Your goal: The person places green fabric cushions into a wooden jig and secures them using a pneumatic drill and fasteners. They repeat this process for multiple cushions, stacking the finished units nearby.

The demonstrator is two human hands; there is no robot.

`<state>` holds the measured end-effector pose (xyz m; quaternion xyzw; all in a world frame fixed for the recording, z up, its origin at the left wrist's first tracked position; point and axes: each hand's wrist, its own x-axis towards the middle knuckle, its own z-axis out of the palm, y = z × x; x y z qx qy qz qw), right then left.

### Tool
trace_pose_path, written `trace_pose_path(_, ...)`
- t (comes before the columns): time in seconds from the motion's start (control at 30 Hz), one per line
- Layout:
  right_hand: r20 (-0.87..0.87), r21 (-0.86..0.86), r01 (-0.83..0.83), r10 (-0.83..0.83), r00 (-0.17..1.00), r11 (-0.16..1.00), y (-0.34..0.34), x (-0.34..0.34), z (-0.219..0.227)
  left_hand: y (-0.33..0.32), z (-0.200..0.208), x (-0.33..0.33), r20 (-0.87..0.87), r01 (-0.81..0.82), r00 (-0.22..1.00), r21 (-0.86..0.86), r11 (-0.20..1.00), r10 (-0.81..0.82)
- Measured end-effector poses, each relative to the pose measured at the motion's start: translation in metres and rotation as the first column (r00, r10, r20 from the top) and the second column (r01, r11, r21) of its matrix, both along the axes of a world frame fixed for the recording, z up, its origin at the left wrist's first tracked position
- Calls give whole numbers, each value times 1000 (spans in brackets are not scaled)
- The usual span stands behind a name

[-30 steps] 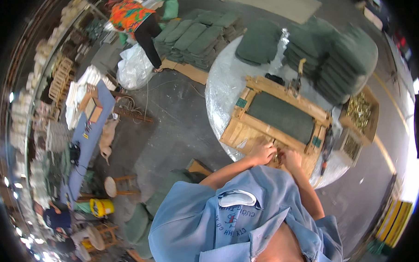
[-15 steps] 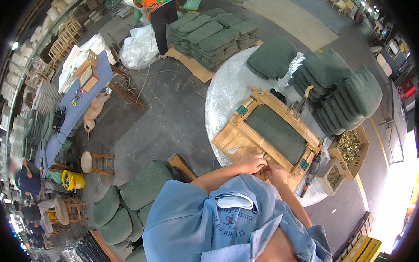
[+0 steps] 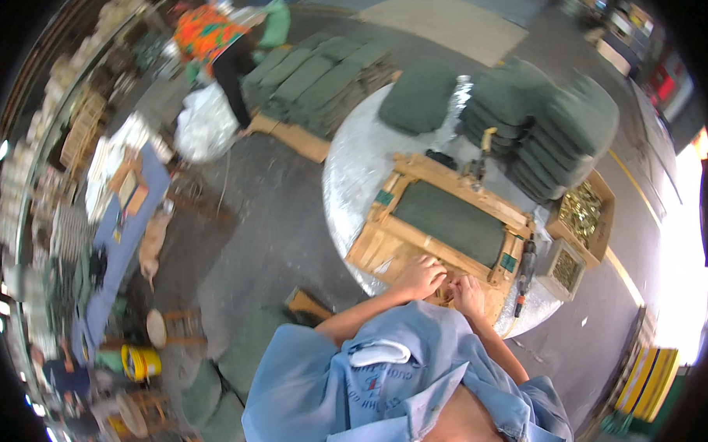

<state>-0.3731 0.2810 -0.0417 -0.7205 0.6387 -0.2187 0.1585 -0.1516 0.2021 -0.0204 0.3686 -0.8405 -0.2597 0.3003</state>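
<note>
Just beyond the fingertips, a wooden frame (image 3: 464, 192) around a dark green pad (image 3: 450, 221), on a wooden board (image 3: 375, 255). Over the board's near part, left hand (image 3: 420, 279) palm down with fingers curled inward; close beside, right hand (image 3: 469, 296) with fingers bent toward the left. Both mostly closed; cannot tell whether pinching anything. Forearms (image 3: 356, 317) slanting inward. Right of the fingers, a dark tool (image 3: 525, 271) with orange parts, then a small open box (image 3: 561, 289); farther out, stacked green pads (image 3: 558, 148) on a plastic-covered table (image 3: 352, 174).

Left hand (image 3: 422, 279) beside right hand (image 3: 468, 296), perhaps touching, wooden frame (image 3: 431, 243) beyond, green pad (image 3: 450, 222) inside
</note>
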Motion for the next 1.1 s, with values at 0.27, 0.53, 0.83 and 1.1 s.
trace_pose_path(0.27,263,24,175,-175,949,984,4,16,39,-16,1,-29,-183,177,983,897,405,-25)
trace_pose_path(0.53,525,114,336,-344,779,935,-5,20,43,-30,0,-22,-249,234,957,966,114,146)
trace_pose_path(0.83,799,571,91,-578,164,816,-16,25,41,-38,-31,-38,-309,120,937,723,681,162)
trace_pose_path(1.1,812,528,181,-556,177,830,-40,16,29,-41,-32,-38,-313,88,909,787,611,274)
